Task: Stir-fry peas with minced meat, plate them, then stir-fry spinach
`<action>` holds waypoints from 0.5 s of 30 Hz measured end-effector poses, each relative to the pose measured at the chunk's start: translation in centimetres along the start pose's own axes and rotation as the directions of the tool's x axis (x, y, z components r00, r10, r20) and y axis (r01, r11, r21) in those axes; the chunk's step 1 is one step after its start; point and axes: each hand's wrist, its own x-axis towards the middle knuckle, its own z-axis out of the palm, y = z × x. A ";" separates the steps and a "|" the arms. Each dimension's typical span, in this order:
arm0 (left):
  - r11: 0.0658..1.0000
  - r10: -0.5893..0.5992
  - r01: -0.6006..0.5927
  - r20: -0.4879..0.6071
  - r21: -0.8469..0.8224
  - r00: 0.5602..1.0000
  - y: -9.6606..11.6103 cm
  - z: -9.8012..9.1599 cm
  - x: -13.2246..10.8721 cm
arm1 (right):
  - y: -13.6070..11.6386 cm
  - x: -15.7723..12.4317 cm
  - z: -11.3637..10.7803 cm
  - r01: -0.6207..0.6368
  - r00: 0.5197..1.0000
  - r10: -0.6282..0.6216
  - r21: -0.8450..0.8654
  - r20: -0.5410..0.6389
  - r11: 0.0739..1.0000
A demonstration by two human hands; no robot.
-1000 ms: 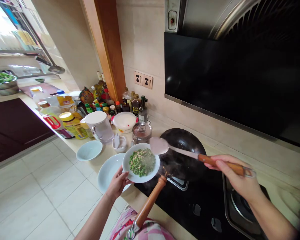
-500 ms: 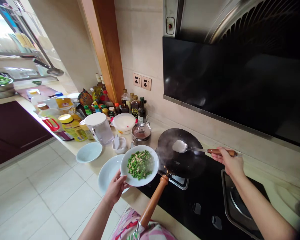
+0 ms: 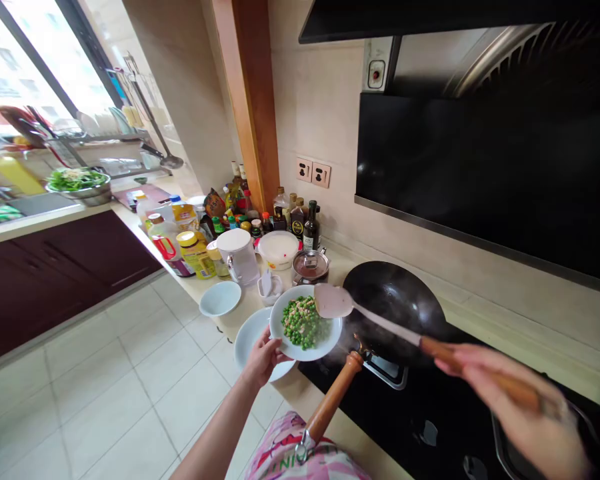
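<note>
My left hand (image 3: 264,357) grips the rim of a pale plate (image 3: 285,340), holding it up beside the wok. Green peas with small pale bits (image 3: 303,323) are heaped on it. My right hand (image 3: 510,393), blurred by motion, is closed round the wooden handle of a spatula (image 3: 333,301). The spatula's blade is over the plate's right rim, close to the peas; I cannot tell whether it touches. A dark wok (image 3: 410,300) sits on the hob, steaming, its wooden handle (image 3: 327,407) pointing toward my body.
A larger pale plate (image 3: 245,340) lies partly under the held one, with a light blue bowl (image 3: 220,298) left of it. A lidded glass pot (image 3: 310,265), a white pitcher (image 3: 237,253) and several bottles (image 3: 310,227) line the counter. The range hood (image 3: 480,167) hangs above.
My right hand has lifted the spatula out of the wok and brought its blade left over the plate's edge. My left hand still holds the plate. The view has turned left.
</note>
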 end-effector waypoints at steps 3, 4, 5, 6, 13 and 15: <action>1.000 -0.004 0.004 0.018 0.006 1.000 0.4 -0.1 0.1 | -1.0 -3.8 1.7 0.529 0.836 -0.442 -0.268 0.324 0.805; 1.000 -0.006 0.006 0.026 0.010 1.000 0.6 -0.2 0.2 | -1.1 -4.6 1.9 0.603 0.789 -0.501 -0.289 0.356 0.744; 1.000 -0.010 0.009 0.036 0.016 0.999 0.8 -0.2 0.2 | -1.1 -5.2 1.9 0.615 0.785 -0.524 -0.309 0.331 0.726; 1.000 -0.015 0.014 0.045 0.022 0.999 1.1 -0.3 0.3 | -1.2 -5.7 1.7 0.583 0.812 -0.525 -0.329 0.255 0.743; 0.993 -0.040 0.035 0.049 0.117 0.998 4.3 -0.6 0.1 | 1.5 -8.4 2.4 0.248 0.919 -0.341 -0.385 -0.196 0.889; 0.976 -0.084 0.072 0.051 0.208 0.995 5.3 -0.7 0.5 | 3.5 -9.1 4.0 0.234 0.934 -0.318 -0.397 -0.160 0.887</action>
